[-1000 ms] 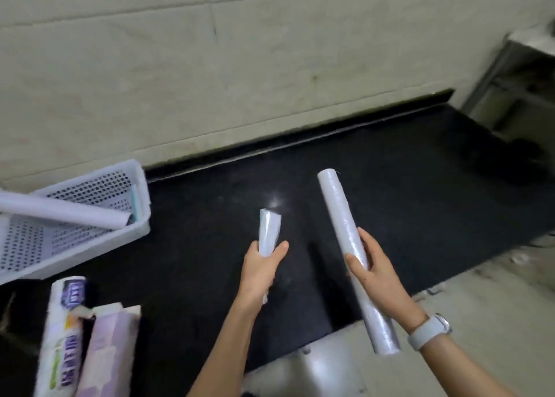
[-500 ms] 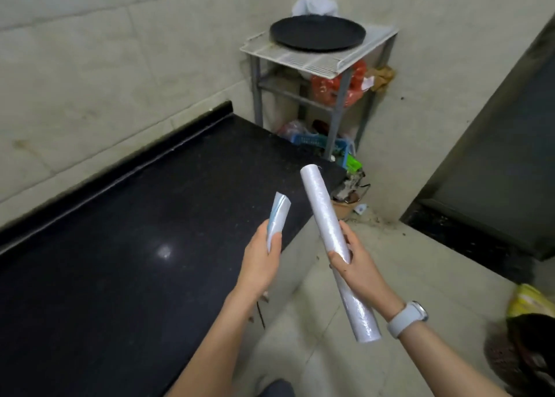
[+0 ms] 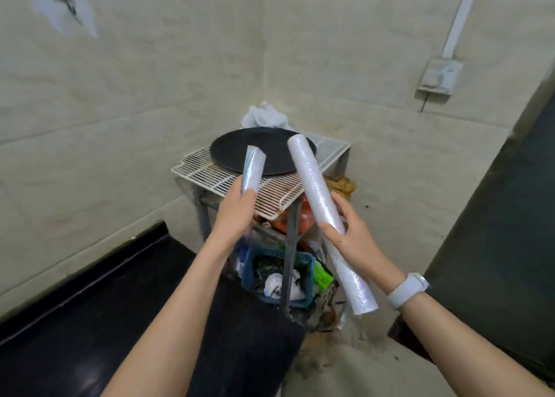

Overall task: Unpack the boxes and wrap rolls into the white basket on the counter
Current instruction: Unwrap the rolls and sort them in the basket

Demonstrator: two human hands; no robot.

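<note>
My right hand grips a long white wrap roll near its middle; the roll slants from upper left to lower right. My left hand holds a short, flattened, shiny bluish-white wrapper that sticks up out of the fist. Both are held in the air in front of a metal rack. The white basket and the boxes are out of view.
The black counter fills the lower left and ends by a wire-topped rack carrying a round black pan. Below the rack sit a blue crate of rubbish and bags. A dark door is at the right.
The view has swung right, away from the white basket and boxes, toward the rack in the corner. Both hands keep their hold and are raised higher.
</note>
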